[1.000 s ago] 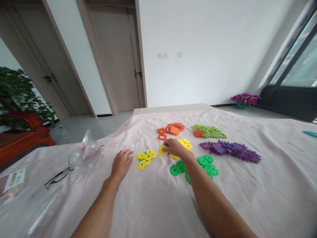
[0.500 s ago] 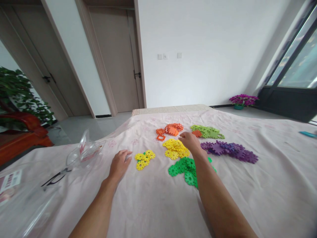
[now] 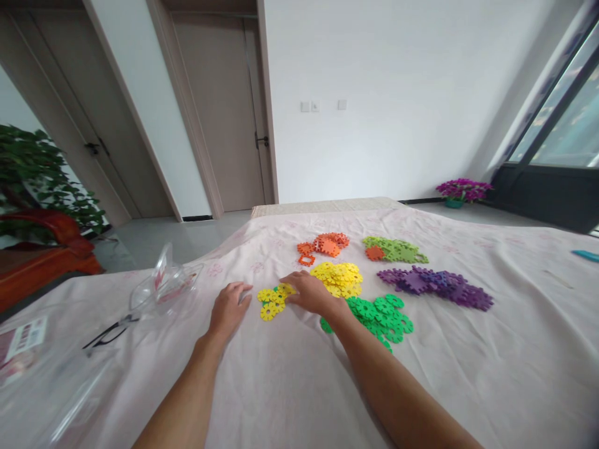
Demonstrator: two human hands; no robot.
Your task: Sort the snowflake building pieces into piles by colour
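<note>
My left hand (image 3: 229,307) rests on the cloth with its thumb and fingers apart and nothing in them. Just right of it lies a small cluster of yellow notched discs (image 3: 268,310), with bits of green showing underneath. My right hand (image 3: 309,292) reaches over to this cluster's right edge, thumb and forefinger spread around the outermost yellow disc. Behind the right hand is a larger heap of yellow discs (image 3: 339,274). Green notched discs (image 3: 384,315) lie beside my right forearm, which hides some of them.
Farther back lie orange gear-like pieces (image 3: 330,244) and light green ones (image 3: 397,249), with a single orange piece (image 3: 374,253) against them. Purple pieces (image 3: 435,284) are at right. Black-framed glasses (image 3: 110,332) and clear plastic packaging (image 3: 163,287) lie at left.
My right hand has moved left and nearer, from between the orange pieces and large yellow heap to the small yellow cluster. My left hand stays put.
</note>
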